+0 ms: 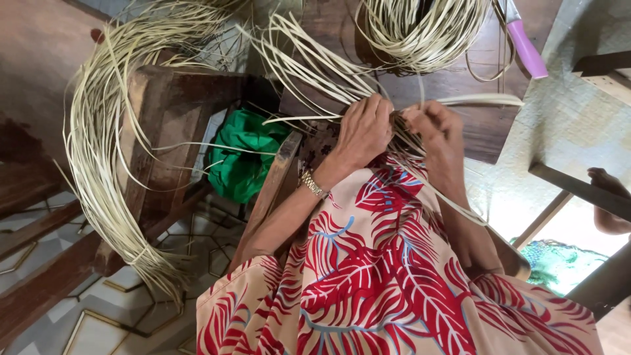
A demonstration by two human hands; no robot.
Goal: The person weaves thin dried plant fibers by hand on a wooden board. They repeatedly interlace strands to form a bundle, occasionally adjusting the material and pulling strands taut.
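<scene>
closely set over the lap, the left hand (363,131) and right hand (439,131) both have their fingers pinched on pale cane strips (309,62), which fan up and away from the fingertips across a dark wooden tabletop (480,125). a coiled bundle of cane (98,151) hangs well left of the fingers, a green bag (243,154) just below-left, perhaps cloth. a purple-handled tool (526,46) lies above-right.

Single head-worn view: looks steeply down, close over the left hand (363,131) and right hand (435,131), tiled floor (98,322) beyond.
</scene>
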